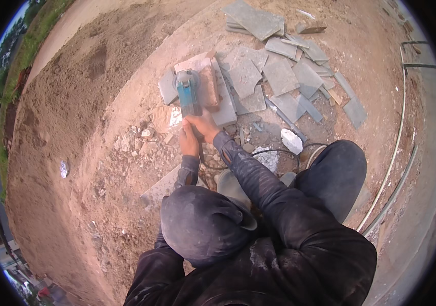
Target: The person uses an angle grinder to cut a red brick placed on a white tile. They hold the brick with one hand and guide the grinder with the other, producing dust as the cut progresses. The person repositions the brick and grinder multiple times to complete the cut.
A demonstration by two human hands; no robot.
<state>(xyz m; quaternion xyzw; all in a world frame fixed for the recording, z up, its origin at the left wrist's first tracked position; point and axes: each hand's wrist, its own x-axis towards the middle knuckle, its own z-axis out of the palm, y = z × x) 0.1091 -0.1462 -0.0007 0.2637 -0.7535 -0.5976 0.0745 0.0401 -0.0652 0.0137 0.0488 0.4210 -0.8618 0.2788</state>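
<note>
Both my hands are closed round the rear of a teal angle grinder (187,97), which points away from me. My right hand (205,126) wraps the back end of its body, and my left hand (189,142) grips just below, touching the right. The grinder's round guard (186,78) is over a pale pinkish slab (182,66); whether the disc touches it I cannot tell. Right beside the grinder lies a reddish-brown block (209,87), with a larger grey slab (224,97) under and beside it. My fingers hide the grinder's rear grip.
Many grey stone tiles (282,76) lie scattered and overlapping to the right, with a stack (253,20) at the far end. A black cable (264,151) loops near my knee beside a white lump (291,141). Rubble (136,143) and a sand heap (75,76) spread leftward.
</note>
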